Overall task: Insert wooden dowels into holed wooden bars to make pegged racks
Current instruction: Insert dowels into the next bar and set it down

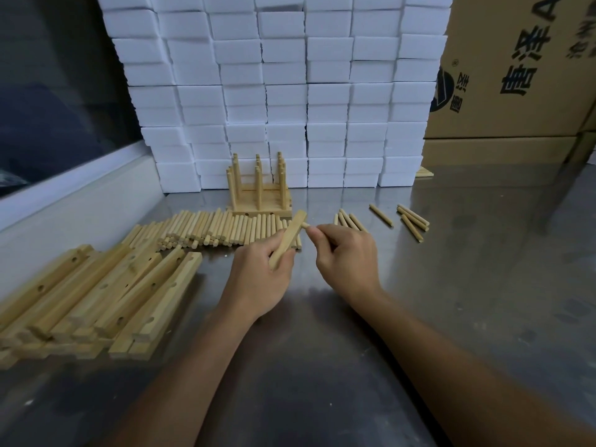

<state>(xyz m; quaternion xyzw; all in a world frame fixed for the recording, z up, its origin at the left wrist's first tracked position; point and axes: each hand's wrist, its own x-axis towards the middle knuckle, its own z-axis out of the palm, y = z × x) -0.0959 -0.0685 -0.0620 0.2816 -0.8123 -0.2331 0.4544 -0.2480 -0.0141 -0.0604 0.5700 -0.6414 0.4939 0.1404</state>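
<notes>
**Dowel at the end hole, bar held in mid-air**

Left hand (267, 262) wraps the lower half of a holed wooden bar (288, 240), raised above the tabletop (322, 366), far end tilted up and away. Right hand (343, 253) pinches a dowel (304, 225) between closed fingers (317, 233), tip touching the bar near its upper end; whether it has entered the hole cannot be told.

Handling, as judged: bar and dowel both light, stiff, dry wood with fair friction, not fragile. Grip the bar mid-length, clear of its holes; hold the dowel close to the working end so it stays square to the hole.

Supply: loose dowel row (219, 229) behind the hands, bar stack (96, 295) at left, finished racks (258, 191) against the foam blocks (283, 91).
</notes>
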